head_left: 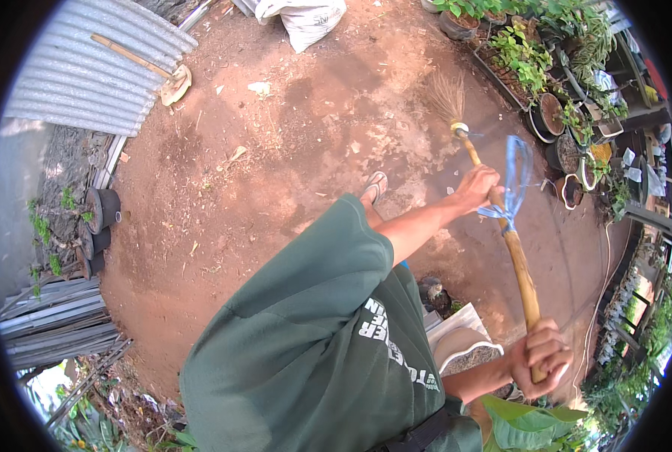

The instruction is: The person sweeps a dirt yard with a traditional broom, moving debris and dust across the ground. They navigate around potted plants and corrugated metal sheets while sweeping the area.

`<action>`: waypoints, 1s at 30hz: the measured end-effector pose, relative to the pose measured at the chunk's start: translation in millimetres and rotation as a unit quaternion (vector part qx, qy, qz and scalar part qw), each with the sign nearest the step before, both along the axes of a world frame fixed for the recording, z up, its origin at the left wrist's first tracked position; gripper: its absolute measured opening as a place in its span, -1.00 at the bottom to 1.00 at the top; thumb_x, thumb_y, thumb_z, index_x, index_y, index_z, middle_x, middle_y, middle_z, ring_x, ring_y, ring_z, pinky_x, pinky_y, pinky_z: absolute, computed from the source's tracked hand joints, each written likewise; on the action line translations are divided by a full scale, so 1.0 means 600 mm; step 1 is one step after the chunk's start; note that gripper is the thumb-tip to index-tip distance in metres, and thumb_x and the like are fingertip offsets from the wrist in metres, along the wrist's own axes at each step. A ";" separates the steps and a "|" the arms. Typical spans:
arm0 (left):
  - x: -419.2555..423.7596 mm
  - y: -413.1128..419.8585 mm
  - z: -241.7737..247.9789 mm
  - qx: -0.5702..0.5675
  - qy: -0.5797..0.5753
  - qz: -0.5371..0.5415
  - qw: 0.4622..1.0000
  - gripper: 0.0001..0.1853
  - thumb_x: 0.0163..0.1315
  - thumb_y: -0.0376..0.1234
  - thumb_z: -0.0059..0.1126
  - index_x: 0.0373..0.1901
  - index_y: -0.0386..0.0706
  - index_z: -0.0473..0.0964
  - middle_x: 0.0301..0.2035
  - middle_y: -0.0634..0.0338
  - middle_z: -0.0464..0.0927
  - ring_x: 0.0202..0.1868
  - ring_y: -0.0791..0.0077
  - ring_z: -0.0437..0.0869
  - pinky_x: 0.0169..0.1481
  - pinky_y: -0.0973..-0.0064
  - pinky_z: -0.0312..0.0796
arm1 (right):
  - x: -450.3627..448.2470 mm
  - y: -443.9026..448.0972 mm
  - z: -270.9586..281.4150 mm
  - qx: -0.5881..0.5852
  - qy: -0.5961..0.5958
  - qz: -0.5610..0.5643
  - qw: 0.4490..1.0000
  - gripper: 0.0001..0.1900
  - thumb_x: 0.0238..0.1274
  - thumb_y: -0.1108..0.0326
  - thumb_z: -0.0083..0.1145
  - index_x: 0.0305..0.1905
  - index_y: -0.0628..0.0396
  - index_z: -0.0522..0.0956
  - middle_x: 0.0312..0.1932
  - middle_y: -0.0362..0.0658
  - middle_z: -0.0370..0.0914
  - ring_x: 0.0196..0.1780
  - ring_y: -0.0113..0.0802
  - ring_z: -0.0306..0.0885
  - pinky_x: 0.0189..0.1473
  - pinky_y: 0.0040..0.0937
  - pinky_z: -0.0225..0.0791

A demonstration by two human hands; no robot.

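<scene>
A stick broom with a long wooden handle (517, 263) slants across the right side of the view. My left hand (478, 187) is closed around the shaft's upper part, nearer the bristles. Lower down, my right hand (541, 357) grips the butt end. The fanned thin bristles (447, 97) point away from me, at the damp dirt ground (313, 135); whether they touch it I cannot tell. A pale band (459, 127) binds them to the shaft. A loop of blue plastic strap (515, 181) is tied on the handle between my hands.
Potted plants (519, 53) and pots line the right. A white sack (316, 22) lies at the top. Corrugated sheeting (96, 62), with a long-handled tool (176, 85) against it, stands upper left. Black pots (104, 209) and stacked slats (59, 319) lie left. A planter (465, 344) stands beside me.
</scene>
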State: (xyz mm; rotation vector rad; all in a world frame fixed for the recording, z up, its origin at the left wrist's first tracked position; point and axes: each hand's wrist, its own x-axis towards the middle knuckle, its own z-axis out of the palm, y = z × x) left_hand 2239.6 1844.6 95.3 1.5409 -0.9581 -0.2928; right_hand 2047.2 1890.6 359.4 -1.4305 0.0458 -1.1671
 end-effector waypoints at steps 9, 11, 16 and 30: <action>0.162 0.507 -0.141 0.493 0.006 0.181 0.851 -0.75 0.00 -0.13 0.21 -0.54 -0.13 0.63 -0.50 -0.05 0.60 -0.37 0.02 0.63 -0.21 0.15 0.46 | 0.311 -0.031 -0.223 0.387 0.046 0.306 0.869 -0.68 0.31 0.24 -0.38 -0.55 0.06 0.23 -0.87 -0.26 0.16 -0.82 -0.45 0.04 -0.61 -0.35 0.07; 0.175 0.537 -0.101 0.440 -0.032 0.243 0.864 -0.79 -0.09 -0.22 0.28 -0.61 -0.17 0.56 -0.55 -0.03 0.56 -0.45 0.04 0.61 -0.32 0.19 0.43 | 0.326 -0.047 -0.243 0.415 0.038 0.329 0.848 -0.58 0.38 0.10 -0.39 -0.57 0.04 0.25 -0.85 -0.28 0.10 -0.77 -0.44 0.04 -0.53 -0.34 0.09; 0.196 0.430 0.071 0.204 -0.002 0.120 0.972 -0.71 -0.32 -0.39 0.35 -0.76 -0.24 0.33 -0.71 0.04 0.37 -0.63 0.12 0.49 -0.55 0.29 0.26 | 0.271 -0.177 -0.106 0.277 -0.079 0.303 0.908 -0.72 0.31 0.12 -0.02 -0.46 0.01 0.33 -0.53 -0.24 0.22 -0.50 -0.45 0.22 -0.48 -0.37 0.16; 0.216 0.077 0.072 -0.044 -0.047 -0.160 0.985 -0.79 -0.21 -0.29 0.19 -0.80 -0.12 0.36 -0.77 0.11 0.41 -0.68 0.10 0.46 -0.57 0.24 0.29 | 0.255 -0.005 0.106 -0.202 0.069 0.135 0.968 -0.73 0.05 0.42 0.00 -0.72 0.08 0.36 -0.90 -0.26 0.27 -0.83 -0.53 0.29 -0.72 -0.51 0.20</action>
